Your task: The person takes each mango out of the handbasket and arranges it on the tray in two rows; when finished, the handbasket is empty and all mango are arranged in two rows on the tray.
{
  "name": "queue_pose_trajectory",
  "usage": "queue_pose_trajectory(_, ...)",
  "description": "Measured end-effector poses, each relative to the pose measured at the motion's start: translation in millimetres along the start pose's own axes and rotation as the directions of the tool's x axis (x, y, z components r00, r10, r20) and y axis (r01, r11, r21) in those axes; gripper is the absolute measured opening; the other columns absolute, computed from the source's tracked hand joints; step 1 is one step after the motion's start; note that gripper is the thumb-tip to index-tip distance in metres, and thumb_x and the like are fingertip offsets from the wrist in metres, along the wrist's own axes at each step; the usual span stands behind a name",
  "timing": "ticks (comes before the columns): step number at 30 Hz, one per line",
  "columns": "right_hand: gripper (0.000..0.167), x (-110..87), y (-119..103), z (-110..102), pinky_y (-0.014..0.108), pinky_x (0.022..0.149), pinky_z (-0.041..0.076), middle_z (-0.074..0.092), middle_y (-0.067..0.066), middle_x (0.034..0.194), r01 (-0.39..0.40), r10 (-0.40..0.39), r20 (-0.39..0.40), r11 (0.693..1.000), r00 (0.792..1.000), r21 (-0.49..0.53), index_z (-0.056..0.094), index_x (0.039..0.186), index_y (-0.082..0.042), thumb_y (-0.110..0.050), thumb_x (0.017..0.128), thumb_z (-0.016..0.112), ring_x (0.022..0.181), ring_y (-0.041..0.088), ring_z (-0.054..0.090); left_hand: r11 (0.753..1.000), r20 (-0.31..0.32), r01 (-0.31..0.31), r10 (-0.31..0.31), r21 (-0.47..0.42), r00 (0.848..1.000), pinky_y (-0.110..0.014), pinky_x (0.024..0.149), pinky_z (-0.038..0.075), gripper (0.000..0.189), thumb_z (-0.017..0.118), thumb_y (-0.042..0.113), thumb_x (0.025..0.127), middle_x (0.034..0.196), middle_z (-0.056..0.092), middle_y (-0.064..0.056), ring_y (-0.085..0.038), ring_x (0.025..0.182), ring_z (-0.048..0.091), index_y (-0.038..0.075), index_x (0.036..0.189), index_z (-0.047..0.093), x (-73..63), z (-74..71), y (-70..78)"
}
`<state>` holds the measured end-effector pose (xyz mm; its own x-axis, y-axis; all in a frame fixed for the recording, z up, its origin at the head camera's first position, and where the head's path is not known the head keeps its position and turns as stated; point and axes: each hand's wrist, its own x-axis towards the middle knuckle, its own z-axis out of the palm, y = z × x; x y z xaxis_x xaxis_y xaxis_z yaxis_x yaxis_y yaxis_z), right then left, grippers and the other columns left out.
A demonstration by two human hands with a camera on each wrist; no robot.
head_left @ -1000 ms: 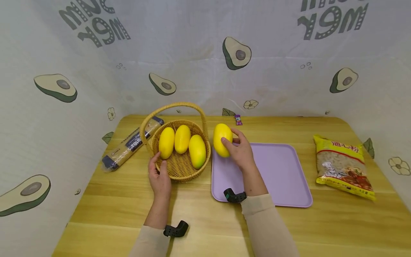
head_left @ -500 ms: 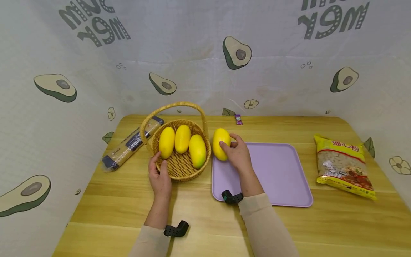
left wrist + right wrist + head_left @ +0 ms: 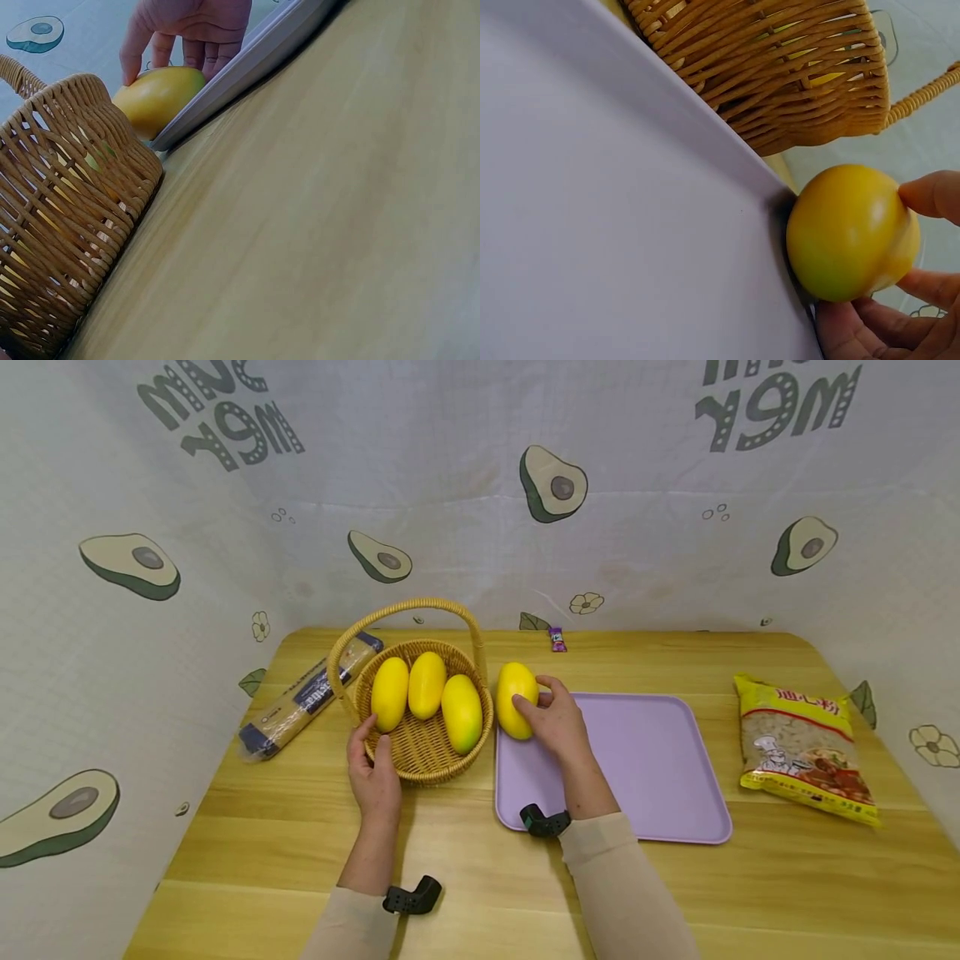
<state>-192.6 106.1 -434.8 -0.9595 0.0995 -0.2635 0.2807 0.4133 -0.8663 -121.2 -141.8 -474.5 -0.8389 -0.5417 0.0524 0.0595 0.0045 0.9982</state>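
Note:
My right hand (image 3: pixel 561 724) holds a yellow mango (image 3: pixel 517 700) between thumb and fingers at the far left corner of the lilac tray (image 3: pixel 637 768). In the right wrist view, the fruit's greenish end (image 3: pixel 832 281) is right at the tray's rim. My left hand (image 3: pixel 375 785) grips the near left rim of the wicker basket (image 3: pixel 423 760), thumb over the edge. Inside the basket lie three more mangoes, a left one (image 3: pixel 390 693), a middle one (image 3: pixel 427 685) and a right one (image 3: pixel 461 714) with a green tip. From the left wrist, most of the left hand is hidden.
A long plastic pack (image 3: pixel 300 697) lies behind and left of the basket, whose arched handle (image 3: pixel 405 604) stands up. Near the back edge is a small purple wrapped sweet (image 3: pixel 557 639). A yellow printed bag (image 3: pixel 806 747) lies right of the tray. Patterned cloth (image 3: pixel 480 510) walls the table.
My right hand has brought the mango down and slightly toward me, onto the tray's far left corner. The left hand and the basket have stayed in place.

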Motion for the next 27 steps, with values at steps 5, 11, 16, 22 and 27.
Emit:
queue_pose_trajectory(5,0.074,0.2,-1,-1,0.053,0.111,0.046,0.057,0.021,0.143,-0.001,0.001,0.014,1.0,1.0,-0.023,0.036,0.157,-0.013,-0.042,0.096,0.066,0.13,0.038,0.056,1.0,0.001,-0.002,0.002,-0.006,1.0,-0.046,0.129,0.016,0.036,0.053,0.01,0.101,0.156,0.044,-0.009,-0.026,0.155,0.026,0.007,0.136,0.06,-0.6,-0.1,0.2)
queue_pose_trajectory(11,0.077,0.1,0,-3,0.053,0.111,0.045,0.057,0.021,0.145,0.005,-0.004,0.016,0.999,1.0,-0.049,0.035,0.157,-0.013,-0.045,0.095,0.066,0.131,0.038,0.055,1.0,-0.001,-0.008,0.008,0.003,1.0,-0.046,0.129,0.016,0.036,0.053,0.01,0.101,0.156,0.044,-0.01,-0.026,0.155,0.026,0.007,0.136,0.06,-1.4,0.4,1.0)
queue_pose_trajectory(16,0.078,-0.4,0,-3,0.054,0.112,0.045,0.056,0.021,0.146,0.001,0.0,0.018,0.998,1.0,-0.063,0.034,0.158,-0.014,-0.047,0.094,0.066,0.133,0.039,0.054,1.0,0.002,0.006,-0.006,0.007,1.0,-0.046,0.129,0.016,0.036,0.053,0.012,0.101,0.157,0.043,-0.009,-0.026,0.155,0.024,0.009,0.136,0.06,-1.8,0.2,0.9)
queue_pose_trajectory(22,0.079,-9.7,-11,-11,0.055,0.111,0.045,0.051,0.018,0.152,0.014,-0.017,-0.031,0.994,0.999,-0.104,0.032,0.159,-0.019,-0.049,0.094,0.066,0.137,0.037,0.052,1.0,-0.001,0.022,-0.022,0.007,1.0,-0.046,0.129,0.015,0.036,0.053,0.013,0.101,0.157,0.042,-0.007,-0.026,0.156,0.024,0.01,0.136,0.06,-1.6,0.0,-0.5)
queue_pose_trajectory(27,0.077,-24.6,-27,-20,0.056,0.11,0.046,0.048,0.014,0.155,0.074,-0.081,-0.059,0.992,0.995,-0.102,0.034,0.159,-0.023,-0.047,0.094,0.068,0.14,0.036,0.049,1.0,0.001,0.019,-0.019,0.014,1.0,-0.047,0.129,0.015,0.036,0.053,0.013,0.101,0.158,0.041,-0.008,-0.027,0.156,0.024,0.011,0.136,0.06,-1.2,0.2,-0.4)
